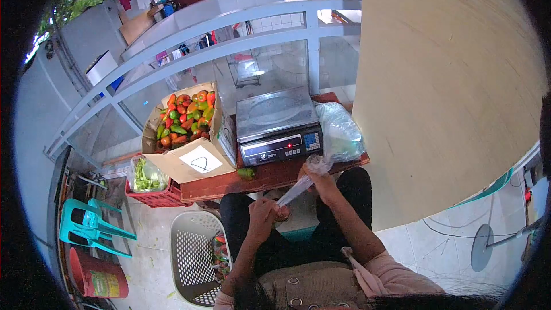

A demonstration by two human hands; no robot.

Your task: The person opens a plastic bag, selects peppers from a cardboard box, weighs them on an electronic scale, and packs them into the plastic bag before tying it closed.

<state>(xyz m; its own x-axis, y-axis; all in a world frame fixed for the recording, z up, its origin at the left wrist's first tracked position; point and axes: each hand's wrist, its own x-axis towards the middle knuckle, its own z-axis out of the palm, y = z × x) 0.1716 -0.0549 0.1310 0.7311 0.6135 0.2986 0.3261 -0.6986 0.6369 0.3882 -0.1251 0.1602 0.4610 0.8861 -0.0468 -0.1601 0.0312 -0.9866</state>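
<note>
A clear plastic bag is stretched between my two hands above my lap. My left hand is closed round its lower part, and a reddish bulge, perhaps peppers, shows just beside the fingers. Higher up, my right hand grips the bunched top of the bag. Beyond my hands, a digital scale with a bare metal pan stands on a reddish wooden table. A single green pepper lies at the table's near edge. Left of the scale, a cardboard box holds many red, orange and green peppers.
A bundle of clear plastic bags lies right of the scale. Bagged green vegetables sit in a red crate. A pale basket with bagged peppers stands by my left leg. Nearby are a teal chair and a red bucket.
</note>
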